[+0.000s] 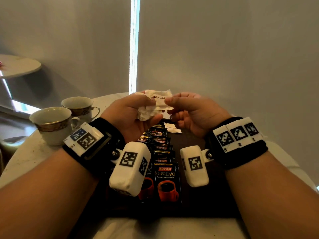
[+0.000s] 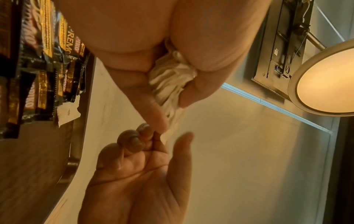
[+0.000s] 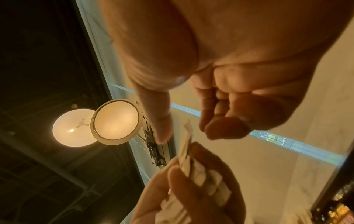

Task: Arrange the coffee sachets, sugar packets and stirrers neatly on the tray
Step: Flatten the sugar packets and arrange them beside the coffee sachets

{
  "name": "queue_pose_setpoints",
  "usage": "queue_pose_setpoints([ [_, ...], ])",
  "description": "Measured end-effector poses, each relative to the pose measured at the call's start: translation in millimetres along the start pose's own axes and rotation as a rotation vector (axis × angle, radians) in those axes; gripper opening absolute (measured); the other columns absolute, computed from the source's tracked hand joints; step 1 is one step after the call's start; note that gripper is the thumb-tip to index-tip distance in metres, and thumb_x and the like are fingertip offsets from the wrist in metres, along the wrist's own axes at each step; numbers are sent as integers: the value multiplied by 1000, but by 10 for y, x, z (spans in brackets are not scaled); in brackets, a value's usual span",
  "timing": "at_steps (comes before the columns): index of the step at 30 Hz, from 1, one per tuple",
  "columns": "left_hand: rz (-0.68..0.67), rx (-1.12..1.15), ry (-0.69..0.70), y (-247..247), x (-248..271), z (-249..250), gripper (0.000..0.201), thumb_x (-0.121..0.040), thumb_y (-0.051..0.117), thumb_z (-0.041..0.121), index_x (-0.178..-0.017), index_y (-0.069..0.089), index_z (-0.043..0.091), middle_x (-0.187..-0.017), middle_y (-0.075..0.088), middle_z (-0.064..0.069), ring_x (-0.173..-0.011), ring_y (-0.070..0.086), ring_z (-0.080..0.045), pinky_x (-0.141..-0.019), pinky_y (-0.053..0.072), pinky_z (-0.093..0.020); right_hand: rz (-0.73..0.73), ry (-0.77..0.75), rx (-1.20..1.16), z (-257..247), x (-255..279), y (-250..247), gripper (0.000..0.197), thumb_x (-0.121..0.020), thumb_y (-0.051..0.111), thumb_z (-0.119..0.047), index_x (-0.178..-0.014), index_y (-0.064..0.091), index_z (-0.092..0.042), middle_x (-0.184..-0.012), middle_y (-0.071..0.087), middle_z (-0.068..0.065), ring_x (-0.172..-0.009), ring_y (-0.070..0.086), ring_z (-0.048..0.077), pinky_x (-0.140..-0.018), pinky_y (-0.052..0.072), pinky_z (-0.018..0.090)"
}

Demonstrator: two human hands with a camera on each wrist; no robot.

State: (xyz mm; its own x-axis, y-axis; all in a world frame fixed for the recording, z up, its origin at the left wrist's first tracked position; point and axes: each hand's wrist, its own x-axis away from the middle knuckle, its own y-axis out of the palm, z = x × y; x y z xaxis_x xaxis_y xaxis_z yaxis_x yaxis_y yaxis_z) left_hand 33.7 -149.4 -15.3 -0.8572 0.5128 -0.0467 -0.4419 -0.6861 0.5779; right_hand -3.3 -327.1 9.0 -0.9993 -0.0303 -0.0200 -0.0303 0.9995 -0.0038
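While both hands are raised above the far end of the tray [image 1: 203, 200], the left hand [image 1: 131, 114] clutches a crumpled bundle of white paper sugar packets [image 1: 150, 109], fingers and thumb curled round it; the right hand [image 1: 191, 111] pinches the edge of the topmost packet [image 1: 159, 98] between thumb and forefinger, its other fingers curled inward. Brown print on that packet reads upside down, partly covered by the thumbs. The bundle is soft and creased, its lower part bunched into the left palm. On the dark, flat, rectangular tray, glossy black Kopiko Supremo coffee sachets [image 1: 166, 180] lie in overlapping rows running away from the viewer; the left row is largely hidden behind the wrist-mounted white camera housings. One loose white sugar packet [image 1: 172, 129] lies on the tray just beyond the sachets, half covered by the right hand. Bare tray surface shows to the right of the sachets and along the near edge. The tray sits on a pale round table [image 1: 25, 163], where two white porcelain cups [image 1: 51, 125] with gilt patterned bands stand close together to the left, apart from the tray. Stirrers cannot be made out in any view
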Motion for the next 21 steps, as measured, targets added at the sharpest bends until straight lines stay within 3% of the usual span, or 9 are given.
queue_pose_setpoints([
  [3,8,-13,24,-22,-18,-7,60,-77,64,2,-136,53,2,-119,62,-23,-78,68,-20,-56,57,-24,36,-8,8,24,14,46,19,-81,73,-9,-97,64,-5,-72,66,5,-56,52,14,-51,38,25],
  [8,40,-54,18,-27,-21,-21,62,-75,63,6,-136,54,3,-122,62,-24,-72,66,-20,-52,54,-25,68,-33,-64,-5,20,48,16,-84,66,-7,-99,62,-4,-79,72,7,-63,63,19,-55,45,27],
  [11,80,-56,11,-15,-14,-11,34,-87,54,-1,-118,63,8,-115,61,-25,-76,67,-24,-50,53,-27,141,-73,-178,-8,-7,56,10,-92,54,-4,-101,57,-4,-83,71,9,-71,67,22,-58,49,29],
  [14,127,-86,0,-14,-16,-6,30,-88,48,-4,-102,68,14,-118,60,-22,-90,69,-31,-51,55,-29,171,-108,-316,-20,-32,41,6,-86,53,-4,-87,54,-9,-86,67,10,-71,69,23,-55,51,29],
  [16,132,-92,-8,-2,-11,-10,24,-85,53,-3,-95,69,12,-116,59,-19,-85,68,-29,-48,53,-26,140,-127,-313,-28,-25,48,10,-85,56,0,-92,58,-7,-84,67,12,-65,68,22,-50,51,28],
  [18,85,-77,-42,-2,5,-8,27,-77,68,8,-103,68,8,-113,60,-19,-76,65,-22,-47,51,-23,97,-132,-286,-16,-14,72,20,-87,56,7,-104,62,-1,-85,70,14,-65,70,22,-48,54,31],
  [21,2,-130,-76,-25,0,-13,62,-74,80,29,-128,62,5,-108,63,-16,-70,62,-16,-48,52,-21,51,-134,-283,19,-10,105,23,-86,59,12,-103,64,-2,-83,74,12,-74,73,27,-62,62,37],
])
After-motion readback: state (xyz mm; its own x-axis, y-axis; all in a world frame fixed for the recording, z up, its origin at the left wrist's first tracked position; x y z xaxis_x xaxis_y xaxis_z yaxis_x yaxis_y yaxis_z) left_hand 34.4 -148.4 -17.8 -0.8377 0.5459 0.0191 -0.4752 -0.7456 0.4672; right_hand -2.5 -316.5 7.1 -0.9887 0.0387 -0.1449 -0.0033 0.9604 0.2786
